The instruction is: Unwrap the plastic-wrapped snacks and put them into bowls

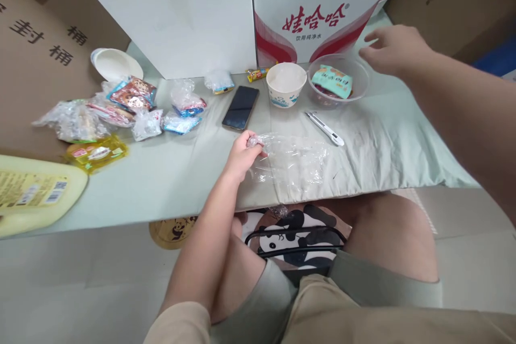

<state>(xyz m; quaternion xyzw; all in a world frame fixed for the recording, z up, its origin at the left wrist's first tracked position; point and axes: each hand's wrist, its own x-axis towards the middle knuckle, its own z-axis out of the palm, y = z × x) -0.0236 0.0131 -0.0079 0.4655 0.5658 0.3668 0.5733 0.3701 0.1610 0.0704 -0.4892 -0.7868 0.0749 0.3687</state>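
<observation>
My left hand (244, 155) is closed on the bunched end of a clear plastic bag (296, 161), which lies crinkled across the front of the covered table. My right hand (397, 49) hovers just right of a clear plastic bowl (360, 79), its visible fingers apart and nothing seen in them. Inside that bowl sits a mint-green snack packet (332, 81); darker contents beneath it are hard to make out. A white paper cup (286, 83) with blue print stands left of the bowl. Between cup and bag lies a white utility knife (325, 129).
A black phone (241, 107) rests left of the cup. Several wrapped snacks (133, 94) are heaped at the left, near a tilted white bowl (116, 66) and a pale yellow bottle (40, 193). White cartons (173, 27) line the back, with brown cardboard boxes (455, 5) at both sides.
</observation>
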